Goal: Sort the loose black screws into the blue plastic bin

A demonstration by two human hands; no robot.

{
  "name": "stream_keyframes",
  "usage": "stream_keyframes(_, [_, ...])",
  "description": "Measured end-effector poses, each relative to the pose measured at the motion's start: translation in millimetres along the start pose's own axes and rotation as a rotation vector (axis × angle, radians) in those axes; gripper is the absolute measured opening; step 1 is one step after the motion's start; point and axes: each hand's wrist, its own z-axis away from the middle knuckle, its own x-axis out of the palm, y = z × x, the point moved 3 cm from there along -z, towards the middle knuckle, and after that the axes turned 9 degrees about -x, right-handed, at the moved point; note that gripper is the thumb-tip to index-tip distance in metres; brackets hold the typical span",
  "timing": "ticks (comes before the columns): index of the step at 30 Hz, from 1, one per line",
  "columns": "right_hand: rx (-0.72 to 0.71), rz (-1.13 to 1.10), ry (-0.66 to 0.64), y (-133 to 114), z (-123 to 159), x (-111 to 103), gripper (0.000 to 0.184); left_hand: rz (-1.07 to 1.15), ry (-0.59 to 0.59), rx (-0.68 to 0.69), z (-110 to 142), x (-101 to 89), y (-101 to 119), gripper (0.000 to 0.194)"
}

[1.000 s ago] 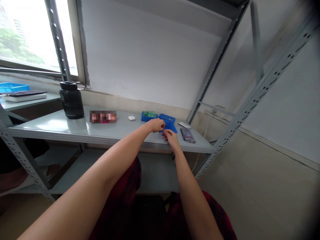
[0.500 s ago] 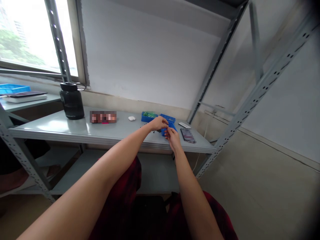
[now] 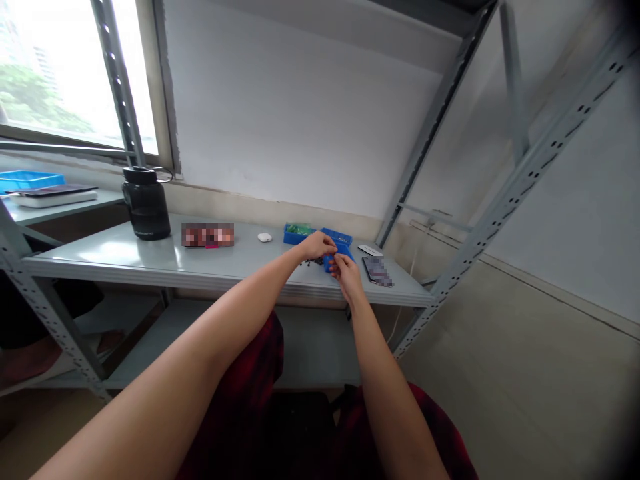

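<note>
One green-filled tray (image 3: 293,237), one rear tray (image 3: 347,243) and one front tray (image 3: 346,253), all blue, sit on the bench (image 3: 240,259). The first two lie lengthwise along the wall; the front tray's long axis is hidden. Left hand (image 3: 332,249) and right hand (image 3: 336,259) meet above it, fingers curled, grip too small to tell. Uncounted dark pieces (image 3: 311,262) lie left.

Head camera faces forward, down; left hand (image 3: 317,246), right hand (image 3: 346,272) mid-distance.
</note>
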Motion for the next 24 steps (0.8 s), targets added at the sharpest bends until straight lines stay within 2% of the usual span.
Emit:
stream_keyframes(4, [0.007, 0.02, 0.007, 2, -2, -2, 0.04, -0.006, 0.115, -0.062, -3, -1.9, -3, 0.017])
stream_keyframes(7, [-0.004, 0.019, 0.041, 0, -3, -5, 0.041, -0.106, 0.137, -0.05, -5, -1.3, -5, 0.014])
stream_keyframes(9, [-0.017, 0.018, 0.056, -1, -4, -7, 0.04, -0.221, 0.111, -0.003, -3, 0.7, -6, 0.014])
stream_keyframes(14, [0.028, 0.057, 0.003, 0, -1, -6, 0.039, -0.449, -0.06, 0.094, 2, 8.5, -2, 0.018])
stream_keyframes(18, [0.056, 0.089, -0.078, -2, 2, -4, 0.036, -0.552, -0.079, 0.112, 1, 9.5, -1, 0.017])
stream_keyframes(24, [0.059, 0.088, -0.156, -7, 5, -5, 0.033, -0.56, -0.061, 0.11, -1, 9.0, -3, 0.019])
